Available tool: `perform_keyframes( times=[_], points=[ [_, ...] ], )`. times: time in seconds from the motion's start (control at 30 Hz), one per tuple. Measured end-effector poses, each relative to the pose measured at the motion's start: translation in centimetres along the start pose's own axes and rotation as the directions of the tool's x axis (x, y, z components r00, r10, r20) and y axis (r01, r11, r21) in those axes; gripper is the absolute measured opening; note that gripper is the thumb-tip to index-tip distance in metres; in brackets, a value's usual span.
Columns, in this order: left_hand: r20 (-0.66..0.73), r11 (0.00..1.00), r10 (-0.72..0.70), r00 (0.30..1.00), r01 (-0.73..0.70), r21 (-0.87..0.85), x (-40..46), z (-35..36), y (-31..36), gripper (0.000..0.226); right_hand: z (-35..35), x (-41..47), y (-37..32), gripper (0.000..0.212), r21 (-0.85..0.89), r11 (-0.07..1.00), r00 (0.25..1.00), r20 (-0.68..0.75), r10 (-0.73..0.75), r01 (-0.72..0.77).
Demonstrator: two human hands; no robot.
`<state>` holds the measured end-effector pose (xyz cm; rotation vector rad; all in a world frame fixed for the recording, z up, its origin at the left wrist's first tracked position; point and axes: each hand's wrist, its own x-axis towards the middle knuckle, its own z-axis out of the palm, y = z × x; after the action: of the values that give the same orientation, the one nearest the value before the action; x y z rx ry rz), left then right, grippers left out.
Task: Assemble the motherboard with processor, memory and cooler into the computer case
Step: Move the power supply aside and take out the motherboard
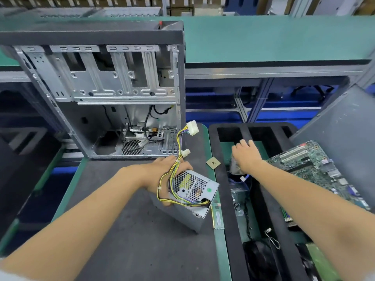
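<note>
Grey mat (125,230), green bench (263,37); left hand (162,175) fingers clamp power supply (192,197); right hand (246,157) fingers spread.

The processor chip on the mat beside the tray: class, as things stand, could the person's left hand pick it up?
Probably not yet. The left hand grips the power supply and its cable bundle, so it is occupied. The processor chip lies uncovered just beyond, so the path looks free once that hand is emptied.
</note>
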<state>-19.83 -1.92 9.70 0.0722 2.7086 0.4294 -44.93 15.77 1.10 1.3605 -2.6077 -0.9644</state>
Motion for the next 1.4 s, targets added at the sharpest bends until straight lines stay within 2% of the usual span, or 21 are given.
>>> perform_keyframes(
  times=[0.03, 0.17, 0.23, 0.4, 0.47, 0.53, 0.6, 0.67, 0.73, 0.8, 0.9, 1.0, 1.1, 1.17, 1.27, 1.33, 1.4],
  points=[
    [-0.026, 0.999, 0.047, 0.999, -0.047, 0.007, -0.1, 0.0, 0.1, 0.083, -0.9, -0.5, 0.5, 0.053, 0.013, 1.000, 1.000, -0.004, 0.019, -0.019],
    [-0.104, 0.997, 0.066, 0.992, -0.062, 0.038, -0.1, 0.1, 0.3, 0.079, -4.0, -3.4, 2.5, 0.065, 0.078, 0.995, 0.997, -0.021, 0.068, -0.066],
    [-0.099, 0.997, 0.068, 0.993, -0.065, 0.036, -0.3, -0.2, 0.4, 0.081, -5.5, -5.2, 3.3, 0.073, 0.135, 0.988, 0.995, -0.049, 0.085, -0.077],
    [-0.124, 0.995, 0.100, 0.987, -0.101, 0.000, -2.5, -2.7, 0.5, 0.087, -9.4, -9.8, 4.1, 0.075, 0.396, 0.915, 0.978, -0.145, 0.149, -0.081],
    [-0.170, 0.994, 0.108, 0.979, -0.113, -0.017, -4.0, -4.3, 0.3, 0.086, -11.1, -11.2, 3.8, 0.077, 0.556, 0.829, 0.970, -0.161, 0.180, -0.061],
    [-0.199, 0.992, 0.115, 0.973, -0.124, -0.036, -5.6, -6.1, 0.3, 0.085, -12.5, -12.1, 3.2, 0.087, 0.697, 0.716, 0.972, -0.138, 0.189, -0.040],
    [-0.226, 0.989, 0.127, 0.966, -0.139, -0.039, -7.3, -7.8, 0.1, 0.086, -13.3, -12.6, 2.2, 0.094, 0.829, 0.558, 0.976, -0.085, 0.198, -0.041],
    [-0.256, 0.990, 0.123, 0.959, -0.138, -0.040, -8.9, -9.0, -0.2, 0.083, -13.1, -12.7, 0.0, 0.090, 0.924, 0.381, 0.969, -0.073, 0.236, -0.023],
    [-0.280, 0.991, 0.110, 0.954, -0.128, -0.045, -10.3, -9.8, -0.6, 0.081, -12.3, -12.4, -3.1, 0.082, 0.974, 0.222, 0.950, -0.097, 0.296, 0.030],
    [-0.286, 0.992, 0.093, 0.954, -0.112, -0.051, -11.2, -10.2, -1.0, 0.081, -11.1, -11.6, -6.4, 0.081, 0.992, 0.102, 0.948, -0.096, 0.302, 0.068],
    [-0.277, 0.995, 0.054, 0.960, -0.075, -0.066, -12.0, -9.9, -1.9, 0.084, -9.5, -10.2, -10.7, 0.084, 0.993, 0.016, 0.969, -0.114, 0.220, 0.113],
    [-0.254, 0.997, 0.032, 0.967, -0.048, -0.053, -11.9, -9.0, -2.8, 0.084, -8.1, -9.0, -13.9, 0.088, 0.990, -0.002, 0.984, -0.142, 0.108, 0.143],
    [-0.227, 0.997, 0.014, 0.974, -0.032, -0.074, -11.5, -8.1, -3.3, 0.084, -6.8, -8.1, -15.1, 0.091, 0.991, -0.005, 0.990, -0.131, 0.056, 0.131],
    [-0.214, 0.995, 0.018, 0.977, -0.037, -0.087, -11.1, -7.7, -3.2, 0.081, -6.6, -8.0, -14.7, 0.093, 0.990, 0.066, 0.991, -0.129, 0.030, 0.127],
    [-0.185, 0.995, 0.023, 0.982, -0.040, -0.091, -10.3, -7.4, -2.8, 0.079, -7.4, -8.1, -13.3, 0.099, 0.947, 0.228, 0.974, -0.223, -0.048, 0.228],
    [-0.177, 0.996, 0.029, 0.984, -0.044, -0.082, -9.7, -7.6, -2.6, 0.079, -8.1, -8.7, -11.9, 0.082, 0.892, 0.364, 0.961, -0.276, -0.036, 0.269],
    [-0.180, 0.993, 0.034, 0.983, -0.053, -0.103, -9.3, -7.8, -2.3, 0.078, -8.1, -10.0, -10.4, 0.046, 0.850, 0.457, 0.960, -0.277, -0.032, 0.260]
  ],
)
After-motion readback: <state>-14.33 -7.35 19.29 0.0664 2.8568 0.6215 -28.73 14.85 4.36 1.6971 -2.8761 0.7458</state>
